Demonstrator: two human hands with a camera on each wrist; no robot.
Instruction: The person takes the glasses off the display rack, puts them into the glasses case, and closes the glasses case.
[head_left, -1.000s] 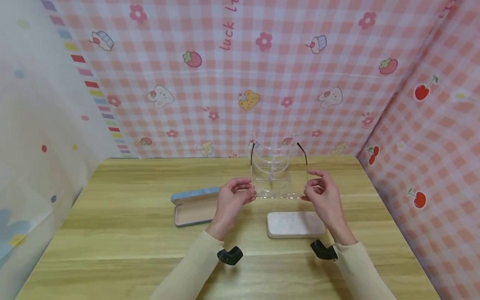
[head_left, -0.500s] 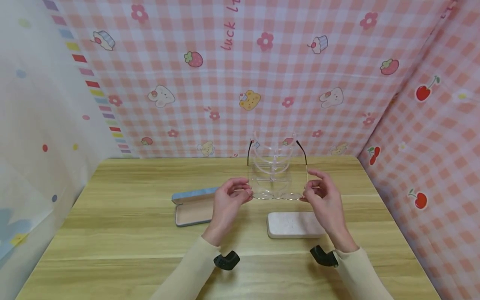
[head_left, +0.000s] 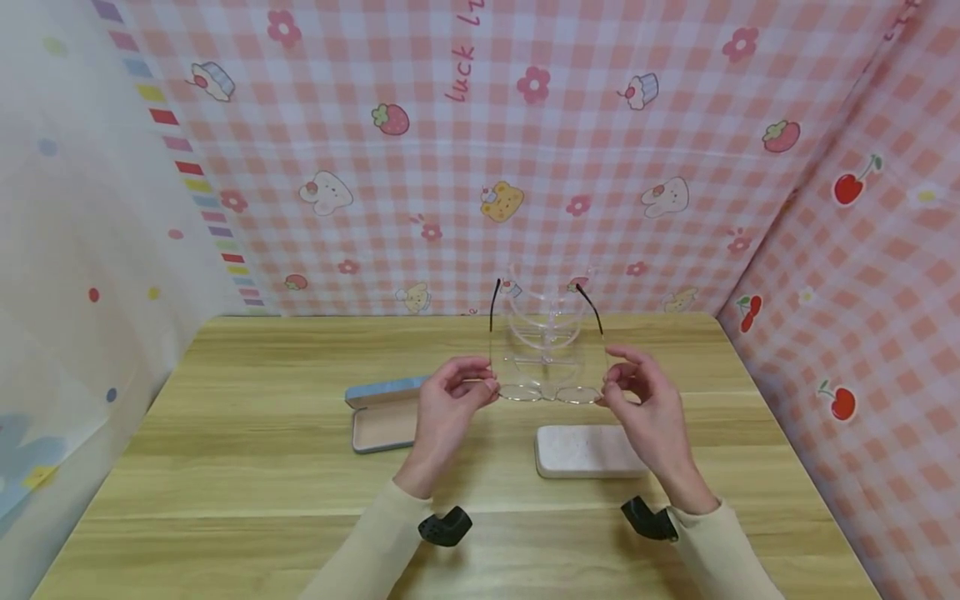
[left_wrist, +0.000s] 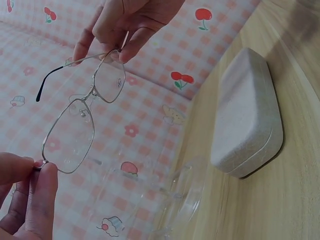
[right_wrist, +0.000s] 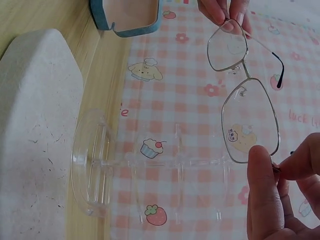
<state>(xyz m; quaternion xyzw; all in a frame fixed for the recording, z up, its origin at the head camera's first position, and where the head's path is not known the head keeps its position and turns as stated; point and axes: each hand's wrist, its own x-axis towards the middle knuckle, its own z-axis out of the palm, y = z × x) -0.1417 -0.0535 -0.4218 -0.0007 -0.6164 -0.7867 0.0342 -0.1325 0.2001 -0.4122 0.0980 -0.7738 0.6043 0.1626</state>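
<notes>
A pair of thin metal-framed eyeglasses is held up above the table, its dark-tipped temples unfolded and pointing away from me. My left hand pinches the left hinge corner between thumb and fingers. At the opposite corner my right hand does the same. In the left wrist view the glasses run from one hand to the other. Behind them stands a clear plastic glasses stand with curved tiers; in the right wrist view the stand is partly see-through against the cloth.
A blue glasses case lies with its lid up at the left, partly hidden by my left hand. A whitish closed case lies in front of my right hand. Patterned cloth hangs behind and beside the wooden table.
Both hands stay on the glasses, which have shifted slightly left and tilted so the lenses show more. My left hand has moved a little left; the right temple tip has swung inward.
</notes>
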